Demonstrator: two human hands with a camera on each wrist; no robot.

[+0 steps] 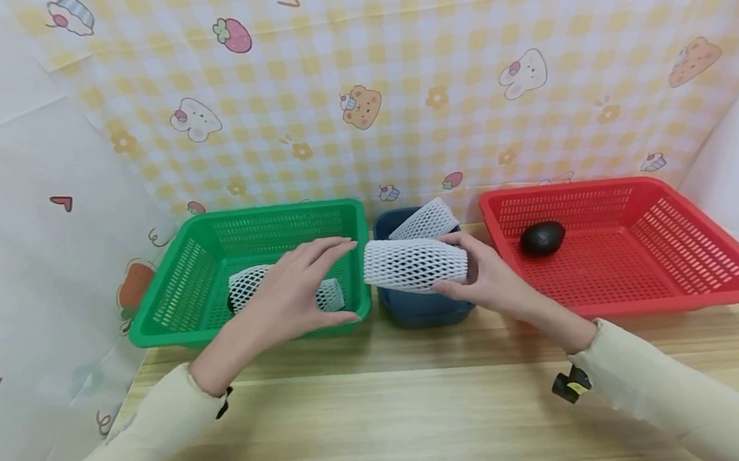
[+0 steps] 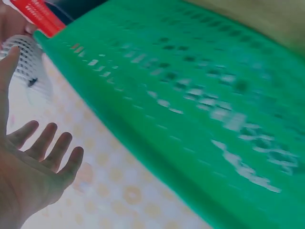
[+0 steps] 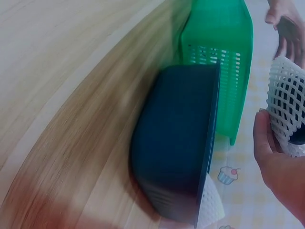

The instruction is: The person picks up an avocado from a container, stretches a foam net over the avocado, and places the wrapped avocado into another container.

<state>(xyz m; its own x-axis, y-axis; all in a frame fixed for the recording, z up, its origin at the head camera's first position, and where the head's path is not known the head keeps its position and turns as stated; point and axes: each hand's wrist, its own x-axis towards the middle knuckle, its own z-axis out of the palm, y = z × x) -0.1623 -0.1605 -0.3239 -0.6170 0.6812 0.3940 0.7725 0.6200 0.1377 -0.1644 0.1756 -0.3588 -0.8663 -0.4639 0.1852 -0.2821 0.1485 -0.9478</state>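
Observation:
My right hand (image 1: pixel 486 276) grips a white foam net sleeve (image 1: pixel 416 264) by its right end, above the navy bin (image 1: pixel 427 312). Something dark, apparently an avocado, shows through the mesh in the right wrist view. Over the right side of the green basket (image 1: pixel 152 329), my left hand (image 1: pixel 285 292) has its thumb and fingers spread apart. It holds nothing and is separated from the sleeve's left end by a small gap. A dark avocado (image 1: pixel 542 239) without a net lies in the red basket (image 1: pixel 651 305).
Netted dark fruit (image 1: pixel 249 283) lies in the green basket, partly hidden by my left hand. Another foam net (image 1: pixel 426 219) pokes out of the navy bin. All three containers stand along the back of the wooden table (image 1: pixel 388 422), against a patterned cloth (image 1: pixel 406 56).

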